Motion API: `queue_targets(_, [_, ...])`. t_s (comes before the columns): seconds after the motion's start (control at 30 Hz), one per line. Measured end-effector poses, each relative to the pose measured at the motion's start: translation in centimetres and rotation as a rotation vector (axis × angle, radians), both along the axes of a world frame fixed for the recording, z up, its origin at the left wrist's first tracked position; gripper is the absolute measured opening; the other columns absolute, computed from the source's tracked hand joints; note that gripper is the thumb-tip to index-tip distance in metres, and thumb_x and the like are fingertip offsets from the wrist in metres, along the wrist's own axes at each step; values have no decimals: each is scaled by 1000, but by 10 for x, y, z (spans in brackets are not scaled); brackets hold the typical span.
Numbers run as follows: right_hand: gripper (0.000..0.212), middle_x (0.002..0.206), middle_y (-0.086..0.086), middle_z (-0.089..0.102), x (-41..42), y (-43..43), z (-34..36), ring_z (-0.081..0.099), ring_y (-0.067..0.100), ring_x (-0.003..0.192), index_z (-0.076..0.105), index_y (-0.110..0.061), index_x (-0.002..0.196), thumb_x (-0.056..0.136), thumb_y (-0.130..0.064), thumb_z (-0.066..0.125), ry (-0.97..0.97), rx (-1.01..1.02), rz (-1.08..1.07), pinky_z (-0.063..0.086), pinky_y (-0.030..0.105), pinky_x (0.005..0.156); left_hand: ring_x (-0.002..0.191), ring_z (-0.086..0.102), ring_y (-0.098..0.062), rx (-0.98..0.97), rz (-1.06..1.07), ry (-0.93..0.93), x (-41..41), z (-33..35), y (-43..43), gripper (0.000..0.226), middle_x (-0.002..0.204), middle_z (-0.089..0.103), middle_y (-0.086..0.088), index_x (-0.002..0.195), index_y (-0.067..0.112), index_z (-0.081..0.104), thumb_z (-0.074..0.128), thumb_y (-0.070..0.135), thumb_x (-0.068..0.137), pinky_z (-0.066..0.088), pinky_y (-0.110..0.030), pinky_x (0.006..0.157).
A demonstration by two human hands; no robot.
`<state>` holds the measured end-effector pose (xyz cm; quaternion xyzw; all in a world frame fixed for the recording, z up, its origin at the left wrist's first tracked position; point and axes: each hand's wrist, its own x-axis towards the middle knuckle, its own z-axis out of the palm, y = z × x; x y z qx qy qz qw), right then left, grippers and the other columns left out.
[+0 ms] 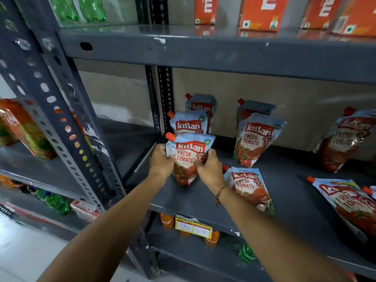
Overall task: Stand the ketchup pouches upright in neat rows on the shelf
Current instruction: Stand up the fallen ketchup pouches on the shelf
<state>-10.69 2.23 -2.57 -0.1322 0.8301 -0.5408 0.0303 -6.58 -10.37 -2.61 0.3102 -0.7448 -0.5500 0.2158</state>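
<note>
Both my hands hold one ketchup pouch (pixel 188 157) upright at the left end of the grey shelf (pixel 203 202): my left hand (pixel 160 162) grips its left edge, my right hand (pixel 209 169) its right edge. Directly behind it stand two more pouches, one (pixel 188 123) close and another (pixel 202 104) against the back board. A second row to the right has a front pouch (pixel 256 139) and one behind (pixel 254 108). Another pouch (pixel 345 137) stands far right. Two pouches lie flat near the front edge, one (pixel 249 188) by my right wrist and one (pixel 350 204) at the right.
The upper shelf carries orange juice cartons (pixel 262 13) and green bottles (pixel 91 9). A slotted grey upright (pixel 67 139) borders the left side. A yellow price tag (pixel 193 227) hangs on the shelf's front lip. Orange and green bottles sit below.
</note>
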Motion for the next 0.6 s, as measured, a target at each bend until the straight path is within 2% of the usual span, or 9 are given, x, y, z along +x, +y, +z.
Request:
queue_targets(0.13, [31,122,11,62,-3,4,-3,58,25,115,48,-6,112,84,-9,61,-56,51,51,44,24,82,109,63,-27,189,192,5,-2,-19,24,34,122,63,-13,118,3,52,53,5,84,52,-28,74])
queue_targets(0.23, [46,131,11,56,-12,19,2,53,27,121,45,-9,126,83,-10,60,-110,154,106,45,29,92,117,58,-33,570,409,-139,-4,-23,63,59,134,55,-16,131,0,47,60,22,78,50,-36,94])
queue_targets(0.3, [57,141,14,46,-18,36,3,44,33,128,39,-10,135,81,-12,56,-135,372,43,41,40,105,121,55,-31,755,249,-175,-10,-23,90,55,138,52,-18,137,1,43,53,21,87,46,-37,101])
queue_targets(0.33, [57,144,15,41,-22,48,3,39,37,131,39,-10,137,82,-19,55,-152,548,-34,36,46,108,112,58,-29,784,91,-198,-13,-22,103,46,132,57,-18,137,1,44,45,17,94,48,-34,93])
queue_targets(0.4, [63,148,15,34,-25,75,2,31,40,135,36,-12,140,86,-40,51,-317,781,-188,28,53,111,73,56,-23,771,-121,-316,-18,-17,125,28,81,69,-14,112,-1,60,42,12,95,47,-25,62])
queue_targets(0.43, [67,148,14,35,-25,88,1,31,39,135,35,-12,141,85,-45,52,-405,764,-202,28,51,112,62,52,-21,798,-204,-377,-21,-13,133,20,61,65,-10,93,0,63,46,12,92,46,-23,51])
queue_targets(0.47, [66,147,15,40,-27,98,-1,37,37,134,39,-12,140,84,-42,55,-453,708,-174,32,46,111,61,55,-22,827,-271,-409,-26,-13,138,15,61,65,-10,85,2,63,52,12,90,49,-22,47])
queue_targets(0.53, [55,142,16,47,-28,110,-3,46,32,129,44,-9,135,84,-27,57,-430,589,-176,40,36,107,72,63,-26,804,-301,-443,-37,-23,144,13,86,68,-14,96,4,64,57,11,88,56,-31,50])
queue_targets(0.6, [48,140,19,46,-25,114,-4,47,35,128,40,-4,134,89,-18,49,-375,477,-261,40,36,104,82,66,-29,788,-305,-419,-45,-31,146,22,100,69,-15,108,1,64,59,8,88,59,-38,60])
